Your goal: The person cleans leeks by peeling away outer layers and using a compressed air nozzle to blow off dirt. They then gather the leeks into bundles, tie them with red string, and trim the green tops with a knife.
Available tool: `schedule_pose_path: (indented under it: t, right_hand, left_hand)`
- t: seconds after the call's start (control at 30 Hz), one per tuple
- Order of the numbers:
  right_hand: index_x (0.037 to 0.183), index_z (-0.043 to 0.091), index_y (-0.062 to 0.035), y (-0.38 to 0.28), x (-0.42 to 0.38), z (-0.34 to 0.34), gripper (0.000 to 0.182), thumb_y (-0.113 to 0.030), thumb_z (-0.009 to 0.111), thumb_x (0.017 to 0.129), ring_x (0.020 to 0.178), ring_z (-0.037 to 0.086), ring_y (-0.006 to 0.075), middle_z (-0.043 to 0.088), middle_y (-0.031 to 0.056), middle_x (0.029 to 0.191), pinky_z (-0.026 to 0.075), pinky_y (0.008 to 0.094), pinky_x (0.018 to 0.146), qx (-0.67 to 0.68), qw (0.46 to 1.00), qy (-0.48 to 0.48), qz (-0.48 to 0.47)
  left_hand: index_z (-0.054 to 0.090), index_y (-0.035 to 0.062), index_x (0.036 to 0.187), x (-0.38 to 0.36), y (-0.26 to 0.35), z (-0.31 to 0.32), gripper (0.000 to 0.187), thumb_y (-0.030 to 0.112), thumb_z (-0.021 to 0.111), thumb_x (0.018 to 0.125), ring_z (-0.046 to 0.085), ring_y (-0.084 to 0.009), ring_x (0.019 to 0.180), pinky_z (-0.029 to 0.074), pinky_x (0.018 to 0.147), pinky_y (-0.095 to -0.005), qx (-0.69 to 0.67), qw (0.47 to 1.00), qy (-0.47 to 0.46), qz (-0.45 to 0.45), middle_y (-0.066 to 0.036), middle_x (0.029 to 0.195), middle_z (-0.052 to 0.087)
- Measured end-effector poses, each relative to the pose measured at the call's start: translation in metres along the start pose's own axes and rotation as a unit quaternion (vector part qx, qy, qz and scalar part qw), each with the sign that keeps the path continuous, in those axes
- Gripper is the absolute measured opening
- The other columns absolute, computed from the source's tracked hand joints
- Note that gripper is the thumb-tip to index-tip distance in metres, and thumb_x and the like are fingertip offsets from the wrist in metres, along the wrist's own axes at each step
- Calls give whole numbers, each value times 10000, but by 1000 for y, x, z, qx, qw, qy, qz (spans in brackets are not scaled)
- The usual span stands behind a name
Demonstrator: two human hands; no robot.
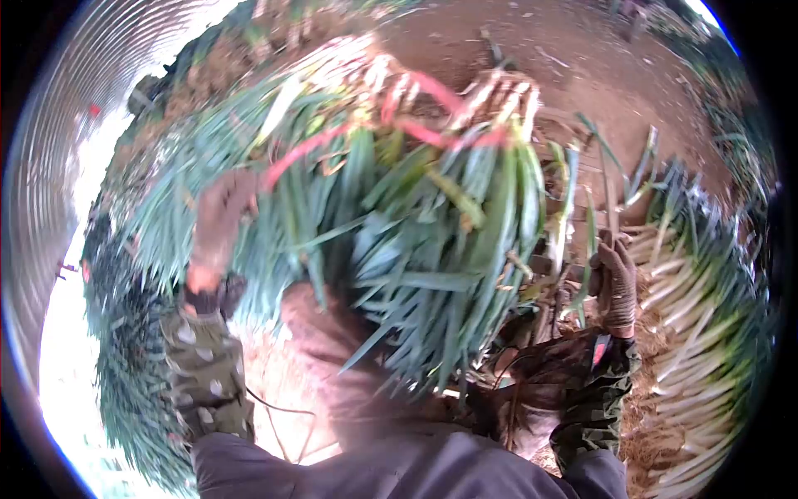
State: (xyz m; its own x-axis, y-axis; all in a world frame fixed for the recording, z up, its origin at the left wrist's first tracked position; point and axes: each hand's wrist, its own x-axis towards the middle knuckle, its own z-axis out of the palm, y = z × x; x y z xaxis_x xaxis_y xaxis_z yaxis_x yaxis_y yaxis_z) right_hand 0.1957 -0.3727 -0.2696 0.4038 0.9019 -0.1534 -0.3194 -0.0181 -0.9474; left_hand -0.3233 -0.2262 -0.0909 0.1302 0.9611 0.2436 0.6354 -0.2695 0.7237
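Observation:
My left hand (223, 218), in a brownish work glove, is closed on the end of a red strap (309, 151). The strap runs across a large heap of leeks or big green onions (449, 216), with white stems at the far side and long green leaves toward me. Several stems form a bundle (503, 96) by the strap's far end. My right hand (613, 283), also gloved, has its fingers curled in at the right of the heap. Whatever it grips is hidden; a thin brown strip (611, 187) rises just above it. Motion blurs the strap and left glove.
A long row of leeks (690, 333) lies on the right, white stems toward me. More green leaves (129, 358) are piled at the left beside a ribbed, curved wall (58, 125). Bare brown soil (573, 50) stretches beyond the heap.

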Motion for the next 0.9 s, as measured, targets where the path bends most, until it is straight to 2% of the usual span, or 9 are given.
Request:
schedule_pose_path:
  t: [0.13, 0.23, 0.33, 0.47, 0.63, 0.67, 0.73, 0.8, 0.9]
  right_hand:
    - [1095, 604, -26, 10, 1, 25, 273, -252, 625, 942, 429, 433, 53, 508, -33, 682, 321, 215, 378, -86, 994, -64, 0]
    - [1221, 591, 10, 24, 2, 45, 378, -231, 628, 933, 430, 444, 50, 517, -33, 685, 324, 199, 385, -79, 994, -73, 7]
    - [1161, 602, 5, 24, -10, 78, 327, -216, 631, 922, 445, 451, 57, 550, -11, 722, 344, 207, 401, -114, 989, -91, -15]
    - [1293, 569, 28, 8, -39, 138, 448, -146, 649, 888, 470, 489, 62, 579, -4, 738, 364, 209, 413, -82, 990, -113, 5]
    - [1421, 489, 26, 9, -90, 202, 540, -95, 638, 916, 512, 508, 59, 594, 12, 769, 380, 212, 413, -38, 985, -168, -4]
    - [1432, 492, -1, 18, -96, 211, 535, -58, 635, 920, 524, 520, 57, 596, 9, 780, 385, 205, 418, -26, 982, -188, 14]
    - [1434, 472, -8, 30, -111, 229, 552, -68, 666, 920, 577, 560, 61, 625, 10, 850, 465, 194, 451, -71, 971, -225, 36]
    - [1378, 494, 3, 42, -133, 252, 510, -67, 684, 910, 656, 581, 70, 614, 16, 909, 513, 204, 507, -57, 963, -260, 26]
    - [1336, 448, 82, 67, -166, 278, 567, -96, 732, 878, 691, 607, 124, 593, 28, 863, 553, 273, 567, -205, 937, -272, -81]
  left_hand:
    - [573, 3, 776, -180, -74, -66, 246, 92, 526, 1001, 510, -122, 663, 399, 650, -272, -63, 989, 29, -129, -31, 726, 535]
    - [556, 38, 911, -338, -162, -106, 223, 230, 583, 1022, 529, -164, 656, 470, 629, -316, -394, 887, 89, -223, -41, 741, 522]
    - [558, 45, 865, -479, -217, -154, 150, 121, 575, 993, 561, -190, 688, 495, 649, -325, -348, 843, 201, -358, -46, 752, 532]
    - [554, 62, 1080, -600, -294, -270, 226, 226, 626, 941, 585, -282, 863, 518, 695, -391, 7, 794, 390, -466, -119, 1016, 539]
    - [549, 85, 1350, -560, -298, -382, 564, 357, 689, 875, 616, -397, 1082, 547, 753, -473, 621, 558, 409, -369, -210, 1345, 549]
    - [413, 146, 1511, -526, -292, -367, 693, 364, 674, 907, 556, -415, 1226, 534, 881, -486, 592, 606, 374, -379, -221, 1550, 346]
    - [491, 121, 1455, -446, -275, -304, 558, 217, 676, 937, 545, -379, 1253, 524, 925, -450, 573, 708, 357, -205, -183, 1502, 455]
    - [667, 27, 1238, -388, -271, -208, 338, 140, 710, 923, 685, -209, 850, 576, 728, -349, 398, 825, 385, -114, -118, 1009, 731]
    - [716, 48, 1026, -328, -189, -60, 128, 26, 644, 923, 568, -82, 657, 471, 548, -229, -12, 967, 218, -132, -23, 876, 671]
